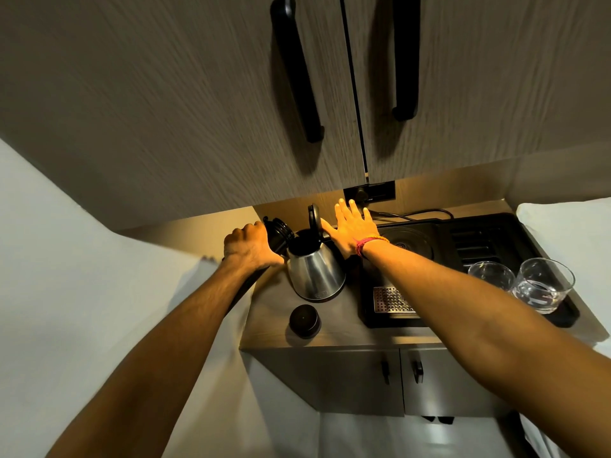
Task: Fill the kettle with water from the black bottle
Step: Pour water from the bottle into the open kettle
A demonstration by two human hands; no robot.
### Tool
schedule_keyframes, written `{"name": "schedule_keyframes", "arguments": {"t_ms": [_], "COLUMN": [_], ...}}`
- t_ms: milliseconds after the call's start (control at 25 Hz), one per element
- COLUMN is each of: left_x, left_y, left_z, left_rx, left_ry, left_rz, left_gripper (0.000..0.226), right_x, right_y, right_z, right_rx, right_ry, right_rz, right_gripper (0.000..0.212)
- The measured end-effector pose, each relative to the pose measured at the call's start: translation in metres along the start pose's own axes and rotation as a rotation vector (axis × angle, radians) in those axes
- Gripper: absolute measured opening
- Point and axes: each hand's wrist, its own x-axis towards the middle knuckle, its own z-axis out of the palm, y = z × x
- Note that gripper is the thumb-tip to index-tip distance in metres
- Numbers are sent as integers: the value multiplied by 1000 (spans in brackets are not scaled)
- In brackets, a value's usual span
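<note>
A steel kettle (314, 276) stands on the wooden counter (334, 332) with its black lid (313, 217) flipped up. My left hand (249, 247) grips the black bottle (279, 233) and tilts its open mouth over the kettle's opening. Whether water is flowing I cannot tell. My right hand (352, 228) is spread, fingers apart, beside the kettle on its handle side, with the thumb touching the raised lid. The bottle's black cap (304, 320) lies on the counter in front of the kettle.
A black tray (496, 233) to the right carries the kettle base, a metal drip grate (391, 299) and two glasses (542, 284). Wall cabinets with black handles (296, 71) hang low overhead. A socket (370, 193) and cable sit at the back wall.
</note>
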Motion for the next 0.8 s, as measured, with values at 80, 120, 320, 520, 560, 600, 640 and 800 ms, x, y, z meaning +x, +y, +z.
{"name": "schedule_keyframes", "arguments": {"t_ms": [80,120,320,520,560,600,640,800], "left_x": [0,-1,1,4,4,4,3,-2], "left_y": [0,1,1,1,1,2,3,10], "left_z": [1,2,4,9,10,12,15,28], "left_rx": [5,10,1,-11,-23,-44,-74,-284], "left_ry": [2,4,13,29,31,37,51,131], "left_rz": [3,6,7,10,11,10,5,-19], "left_gripper": [81,81,80,87,89,91,93,97], "right_x": [0,0,-1,-4,-4,-4,-3,-2], "right_y": [0,0,-1,-2,-2,-2,-1,-2], "right_z": [0,0,-1,-4,-4,-4,-3,-2], "right_rx": [-33,-31,-35,-4,2,-9,-39,-59], "right_ry": [-7,-5,-6,6,2,-9,-22,-23], "right_rz": [-13,-12,-9,-1,-1,-6,-21,-15], "right_gripper": [83,83,82,84,83,81,77,77]}}
